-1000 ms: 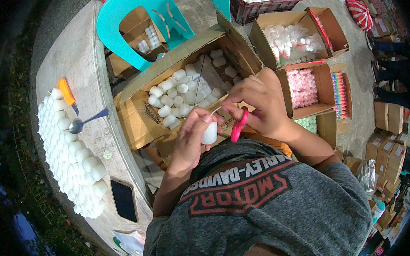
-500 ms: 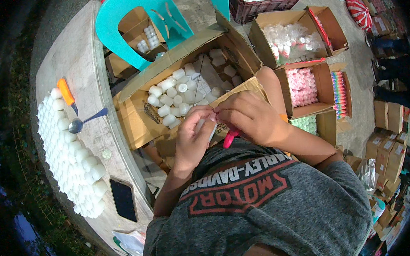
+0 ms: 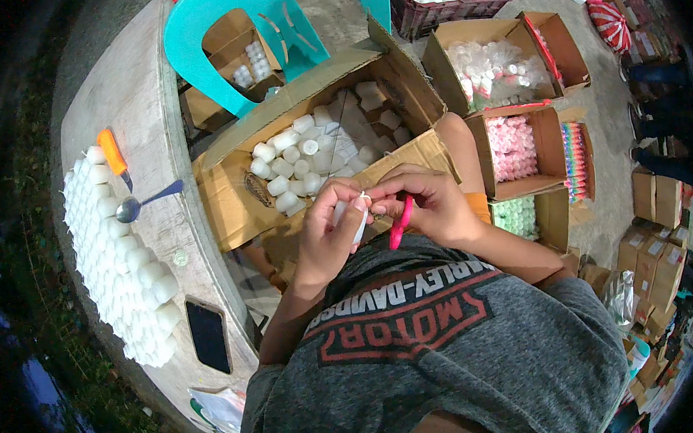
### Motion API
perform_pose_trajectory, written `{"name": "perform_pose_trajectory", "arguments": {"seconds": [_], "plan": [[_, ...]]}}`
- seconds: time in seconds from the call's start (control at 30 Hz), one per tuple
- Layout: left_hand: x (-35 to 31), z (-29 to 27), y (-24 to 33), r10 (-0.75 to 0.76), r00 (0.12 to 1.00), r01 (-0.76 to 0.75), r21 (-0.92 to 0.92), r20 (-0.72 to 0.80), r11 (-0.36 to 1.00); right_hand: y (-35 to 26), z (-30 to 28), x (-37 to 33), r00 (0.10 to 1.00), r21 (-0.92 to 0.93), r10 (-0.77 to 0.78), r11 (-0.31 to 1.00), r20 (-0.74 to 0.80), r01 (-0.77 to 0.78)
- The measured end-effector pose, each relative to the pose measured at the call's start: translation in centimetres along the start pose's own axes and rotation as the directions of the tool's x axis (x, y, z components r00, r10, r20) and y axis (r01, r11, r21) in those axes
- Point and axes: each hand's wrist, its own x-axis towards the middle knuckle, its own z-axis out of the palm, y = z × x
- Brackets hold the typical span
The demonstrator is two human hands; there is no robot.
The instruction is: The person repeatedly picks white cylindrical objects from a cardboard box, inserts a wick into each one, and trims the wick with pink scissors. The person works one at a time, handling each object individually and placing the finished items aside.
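A short white candle (image 3: 349,216) is gripped in my left hand (image 3: 327,225), its fingers closed around the side. My right hand (image 3: 433,207) meets it at the top, thumb and forefinger pinched by a small white wick end (image 3: 365,195). Pink-handled scissors (image 3: 400,225) hang from the fingers of that same hand; their blades are mostly hidden. Just beyond both hands, a cardboard box (image 3: 231,204) on my lap holds several loose white candles (image 3: 299,160), with paper and thin rods among them.
On the left table (image 3: 141,94) stand packed rows of white candles (image 3: 115,262), an orange-handled knife (image 3: 111,154), a spoon (image 3: 147,202) and a phone (image 3: 209,338). A teal chair (image 3: 202,66) stands ahead. Boxes of pink candles (image 3: 511,149) and bagged goods (image 3: 496,68) sit at right.
My right hand has turned and opened slightly, so its fingertips and the white wick end now show. The pink handle has shifted a little right and stands more upright. My left hand stays nearly still.
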Motion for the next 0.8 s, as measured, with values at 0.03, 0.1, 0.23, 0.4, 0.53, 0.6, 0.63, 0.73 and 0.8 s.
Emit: {"name": "perform_pose_trajectory", "arguments": {"seconds": [0.03, 0.1, 0.23, 0.4, 0.53, 0.6, 0.63, 0.73, 0.8], "plan": [[0.0, 0.1, 0.0, -0.016, 1.0, 0.016, -0.006, 0.001, 1.0, -0.2, 0.0, 0.0, 1.0, -0.002, 0.016, 1.0, -0.007, -0.016], [-0.1, 0.3, 0.1, -0.038, 0.999, 0.037, -0.05, -0.018, 0.998, -0.6, 0.1, -0.1, 0.999, -0.006, 0.049, 0.999, -0.024, -0.05], [-0.4, 0.6, 0.2, -0.149, 0.988, 0.132, -0.253, -0.049, 0.959, -0.1, -0.4, 0.1, 0.961, -0.325, -0.275, 0.908, 0.017, 0.266], [-0.2, -0.9, -0.8, -0.267, 0.96, 0.28, -0.362, 0.085, 0.889, -0.9, -0.7, 0.5, 0.734, -0.669, -0.568, 0.385, 0.372, 0.636], [-0.3, -1.8, -1.1, -0.226, 0.958, 0.266, -0.243, 0.179, 0.933, -0.4, -0.7, 0.6, 0.752, -0.501, -0.572, 0.57, 0.327, 0.651], [-0.4, -1.3, -0.4, -0.278, 0.955, 0.294, -0.199, 0.108, 0.935, -0.5, -0.8, 0.8, 0.816, -0.342, -0.514, 0.741, 0.265, 0.578], [-0.5, -1.0, -0.1, -0.303, 0.951, 0.31, -0.177, 0.07, 0.934, -0.2, -0.6, 0.6, 0.895, -0.255, -0.408, 0.859, 0.184, 0.444], [0.4, 0.3, -1.1, 0.482, 0.873, -0.394, 0.481, -0.07, 0.783, 0.7, 0.1, -0.1, 0.997, 0.076, -0.06, 0.995, 0.038, 0.057], [0.1, 0.7, -0.4, 0.458, 0.882, -0.356, 0.474, -0.115, 0.805, 0.5, 0.2, 0.0, 0.995, 0.302, 0.102, 0.948, 0.017, -0.102]]}}
